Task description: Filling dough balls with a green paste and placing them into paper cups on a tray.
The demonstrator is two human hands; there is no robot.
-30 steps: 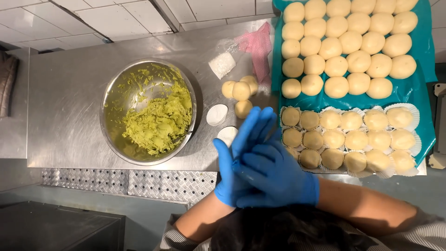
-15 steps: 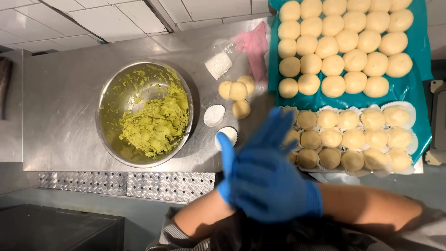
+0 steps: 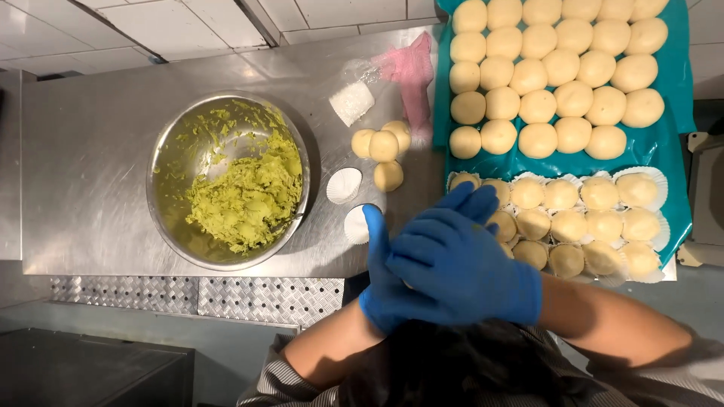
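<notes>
On the left of the steel surface (image 3: 90,151) sits a round metal bowl (image 3: 226,181), about a third full of green paste (image 3: 245,200) heaped toward its right wall and smeared up the sides. Just right of it lie two empty white paper cups (image 3: 345,185), and above them a small cluster of four bare dough balls (image 3: 383,147), a white lump in clear wrap (image 3: 352,102) and a pink cloth (image 3: 412,71).

Near the front edge, the left hand (image 3: 381,290) in a blue glove lies palm up beneath the right hand (image 3: 460,264), also gloved, which presses down over it. Both grips are cupped closed against each other; a pale sliver shows between the palms, but I cannot tell for sure what they enclose. If it is a dough piece, it should be light, soft and slightly tacky, easily dented, best cradled loosely in the whole palm, not pinched.

To the right, a teal sheet (image 3: 664,143) carries rows of plain dough balls (image 3: 550,75); below them, finished balls in paper cups (image 3: 581,222) fill three rows.
</notes>
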